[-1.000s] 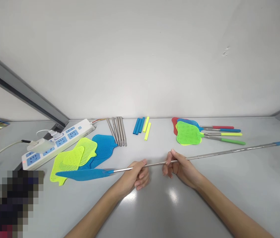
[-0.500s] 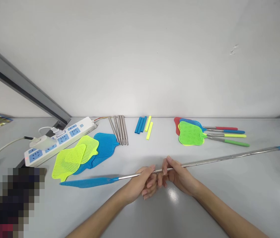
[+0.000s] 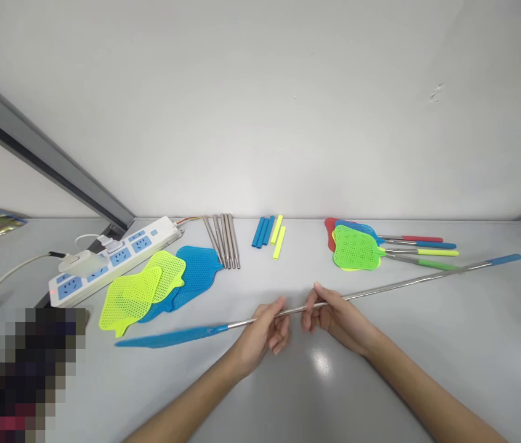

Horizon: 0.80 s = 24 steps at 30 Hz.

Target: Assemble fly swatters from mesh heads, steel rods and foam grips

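Note:
A blue fly swatter [image 3: 394, 287] with a long extended metal rod lies across both my hands. Its blue paddle, seen almost edge-on, points left, and its blue grip points to the upper right. My left hand [image 3: 265, 329] holds the rod near the paddle, thumb on top and fingers curled beneath. Further right along the rod, my right hand [image 3: 332, 315] pinches it between thumb and fingers. Several finished swatters [image 3: 356, 247] in red, blue, yellow and green lie stacked behind my right hand, beyond the rod.
Loose yellow paddles [image 3: 126, 301] and blue paddles [image 3: 198, 274] lie at the left. Near the wall are several metal rods [image 3: 229, 243], blue sleeves [image 3: 263, 232] and yellow sleeves [image 3: 279, 243]. A power strip [image 3: 117, 261] with plugs and cables stands at the left, by a metal post.
My hands have moved apart along the rod. The grip end has shifted left and slightly up, and the rod looks shorter on the right.

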### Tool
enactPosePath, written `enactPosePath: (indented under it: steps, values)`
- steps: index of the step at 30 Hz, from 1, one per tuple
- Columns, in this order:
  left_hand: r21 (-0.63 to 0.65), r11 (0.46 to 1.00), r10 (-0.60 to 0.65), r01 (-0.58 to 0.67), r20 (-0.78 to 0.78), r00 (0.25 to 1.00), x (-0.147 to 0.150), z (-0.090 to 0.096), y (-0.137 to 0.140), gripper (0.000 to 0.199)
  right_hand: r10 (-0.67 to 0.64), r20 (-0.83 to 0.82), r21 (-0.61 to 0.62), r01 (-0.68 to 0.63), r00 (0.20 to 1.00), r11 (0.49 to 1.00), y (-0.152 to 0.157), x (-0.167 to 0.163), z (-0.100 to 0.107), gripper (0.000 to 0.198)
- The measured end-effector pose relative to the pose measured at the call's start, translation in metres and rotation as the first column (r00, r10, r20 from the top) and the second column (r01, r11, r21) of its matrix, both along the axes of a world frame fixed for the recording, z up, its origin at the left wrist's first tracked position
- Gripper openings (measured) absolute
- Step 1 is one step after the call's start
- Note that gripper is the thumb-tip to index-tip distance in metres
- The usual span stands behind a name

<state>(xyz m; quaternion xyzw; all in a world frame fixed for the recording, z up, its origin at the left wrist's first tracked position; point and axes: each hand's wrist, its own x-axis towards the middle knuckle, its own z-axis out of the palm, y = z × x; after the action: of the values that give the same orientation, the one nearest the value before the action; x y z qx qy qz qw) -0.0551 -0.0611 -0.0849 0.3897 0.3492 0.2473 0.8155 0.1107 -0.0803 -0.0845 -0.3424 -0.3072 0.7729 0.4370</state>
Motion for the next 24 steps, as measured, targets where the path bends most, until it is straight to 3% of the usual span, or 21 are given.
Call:
enactPosePath:
  steps: [7, 20, 24]
  values:
    - [-0.062, 0.958, 0.283, -0.279, 0.054, 0.958, -0.005, 0.002, 0.013, 0.047, -0.172, 0.158, 0.1, 0.158, 0.972, 0.982, 0.006, 0.021, 0.003, 0.038]
    - [-0.017, 0.983, 0.183, -0.183, 0.037, 0.982, -0.007, 0.003, 0.014, 0.047, -0.115, 0.172, 0.163, 0.086, 0.978, 0.983, 0.005, 0.021, 0.012, 0.039]
    - [0.0, 0.979, 0.204, -0.204, 0.02, 0.979, -0.004, 0.003, 0.011, 0.048, -0.136, 0.126, 0.163, 0.115, 0.983, 0.98, 0.005, 0.019, 0.009, 0.039]
